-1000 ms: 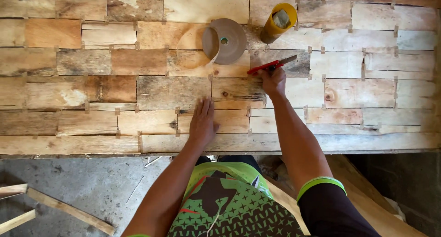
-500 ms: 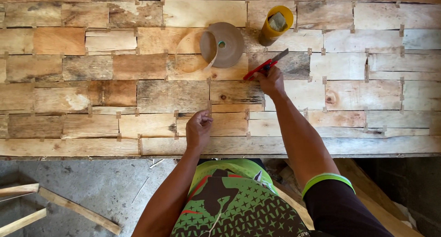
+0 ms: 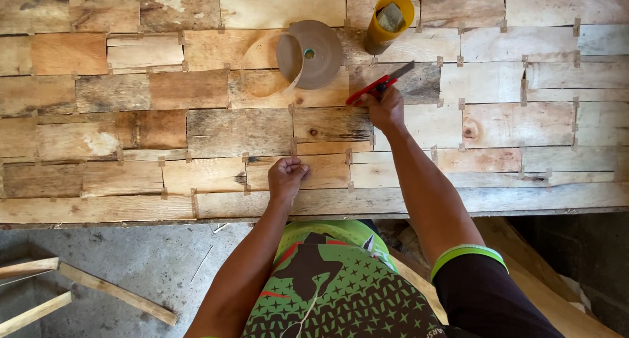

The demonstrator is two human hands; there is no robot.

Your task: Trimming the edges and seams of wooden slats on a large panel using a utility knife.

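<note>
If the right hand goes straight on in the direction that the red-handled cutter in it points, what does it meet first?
The right hand holds the red-handled cutter, whose blade aims up and right. Next in that line is bare wood of the patchwork panel. The yellow cup seems to sit left of it, though depth is unclear.

A second ago the left hand (image 3: 286, 176) lay flat, fingers spread on the wood sheet (image 3: 196, 125); now it is curled into a loose fist, fingertips pinched together at a seam. The right hand (image 3: 385, 106) has shifted slightly toward 9 o'clock with the red cutter (image 3: 379, 85), whose blade points to 2 o'clock, closer to the tape roll (image 3: 311, 54) than before.
</note>
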